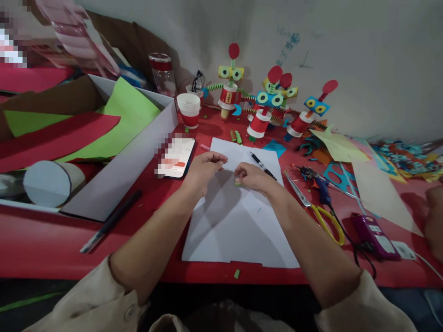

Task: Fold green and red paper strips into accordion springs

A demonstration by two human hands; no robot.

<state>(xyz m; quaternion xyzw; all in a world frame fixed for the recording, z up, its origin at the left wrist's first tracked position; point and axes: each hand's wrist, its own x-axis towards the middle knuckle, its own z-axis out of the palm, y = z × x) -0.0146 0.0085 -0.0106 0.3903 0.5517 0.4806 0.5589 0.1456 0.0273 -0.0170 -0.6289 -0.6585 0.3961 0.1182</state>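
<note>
My left hand [204, 171] hovers over a sheet of white card [238, 230], its thumb and fingertips pinched together. What sits between them, if anything, is too small to make out. To the right, my right hand [254, 177] is closed, fingers curled down, with a small piece of green paper [237, 182] showing under the fingertips. A black pen [261, 164] lies on the card just beyond that hand. Two small folded paper springs [238, 137] rest past the card's far edge. Scissors with yellow handles [318, 216] lie right of my right forearm.
At left stands a white box [121, 177] of coloured paper; a phone [178, 157] lies beside it. Stacked paper cups [188, 110] and several paper-cup robots [259, 124] line the wall. A glue gun [321, 189], purple power strip [375, 237] and paper scraps fill the right.
</note>
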